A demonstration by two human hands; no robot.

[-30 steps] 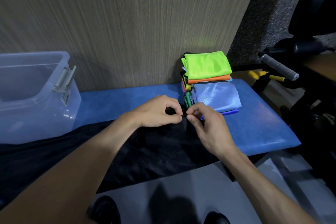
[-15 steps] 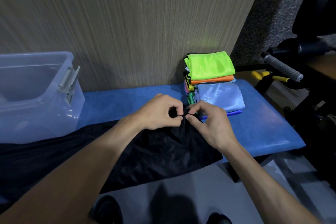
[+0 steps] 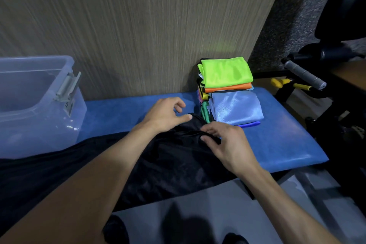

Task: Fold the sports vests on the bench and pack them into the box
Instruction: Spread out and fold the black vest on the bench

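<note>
Mostly slick, crumpled black vest (image 3: 168, 164) under right hand (image 3: 227, 144), glossy blue bench (image 3: 287, 144).

You have the box (image 3: 39, 105) at the left of the frame, standing on the bench (image 3: 281, 140) against the wall (image 3: 138, 25) behind it. The spread vest (image 3: 168, 168) lies across the bench at lower centre, with your left hand (image 3: 166, 117) and right hand (image 3: 227, 144) at its upper right end. Right of centre, the stack of folded vests (image 3: 227, 73) sits on the bench by the wall, with another folded vest (image 3: 236, 108) lying just in front of it.
</note>
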